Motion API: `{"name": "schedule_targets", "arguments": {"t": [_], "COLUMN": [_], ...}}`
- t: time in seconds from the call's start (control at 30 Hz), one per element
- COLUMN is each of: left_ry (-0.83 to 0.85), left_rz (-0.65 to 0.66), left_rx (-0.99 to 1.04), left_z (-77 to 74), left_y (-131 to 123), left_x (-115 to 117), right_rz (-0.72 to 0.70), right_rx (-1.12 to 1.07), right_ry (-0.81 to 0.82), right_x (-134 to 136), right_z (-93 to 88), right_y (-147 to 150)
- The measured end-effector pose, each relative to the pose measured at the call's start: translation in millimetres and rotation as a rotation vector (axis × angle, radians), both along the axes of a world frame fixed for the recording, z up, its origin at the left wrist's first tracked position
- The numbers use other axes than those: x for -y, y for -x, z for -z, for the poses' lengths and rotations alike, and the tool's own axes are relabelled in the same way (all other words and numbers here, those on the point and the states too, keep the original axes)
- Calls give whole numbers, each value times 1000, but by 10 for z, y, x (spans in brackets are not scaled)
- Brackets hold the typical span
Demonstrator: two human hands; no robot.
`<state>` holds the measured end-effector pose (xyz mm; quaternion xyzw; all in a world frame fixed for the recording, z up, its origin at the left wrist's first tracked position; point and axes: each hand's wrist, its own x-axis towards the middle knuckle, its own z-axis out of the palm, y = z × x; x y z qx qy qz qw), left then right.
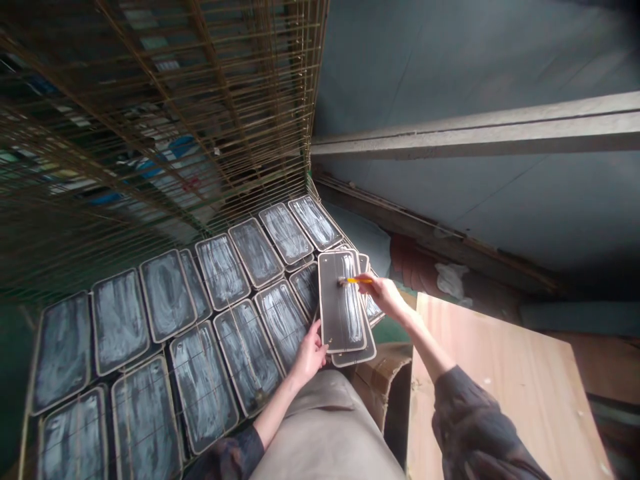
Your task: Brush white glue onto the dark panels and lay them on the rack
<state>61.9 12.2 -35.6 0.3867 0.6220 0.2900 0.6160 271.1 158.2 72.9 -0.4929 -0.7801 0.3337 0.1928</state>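
My right hand [381, 293] grips a yellow-handled brush [358, 281], its bristles touching the face of a dark rectangular panel [331, 293] with rounded corners and a pale rim. Wet white streaks run down the right half of that panel, while its left half is bare grey. At the panel's lower left corner, my left hand [311, 350] holds the edge between fingers and thumb. Another similar panel [354, 359] shows beneath it, sticking out at the bottom.
Several white-smeared panels [203, 387] lie in rows on a wire rack at the left. Wire mesh [260, 87] rises behind them. A cardboard box [380, 377] and a wooden board [480, 373] stand at the right. A beam [475, 127] crosses the grey wall.
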Motion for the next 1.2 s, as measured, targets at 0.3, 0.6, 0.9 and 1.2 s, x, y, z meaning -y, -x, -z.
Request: {"name": "schedule_targets", "arguments": {"t": [0.3, 0.6, 0.9, 1.2], "left_ry": [1, -51, -20, 15], "left_rz": [-16, 17, 8, -27], "left_rx": [32, 58, 100, 111], "left_z": [28, 20, -6, -62], "left_y": [17, 64, 83, 73], "left_x": [19, 25, 14, -5], "right_rz": [-26, -342, -295, -18], "right_rx": [101, 147, 3, -21], "right_ry": [-242, 194, 411, -70], "right_x": [-350, 601, 267, -453], "right_z": [155, -351, -237, 75], "right_y": [264, 103, 225, 389]}}
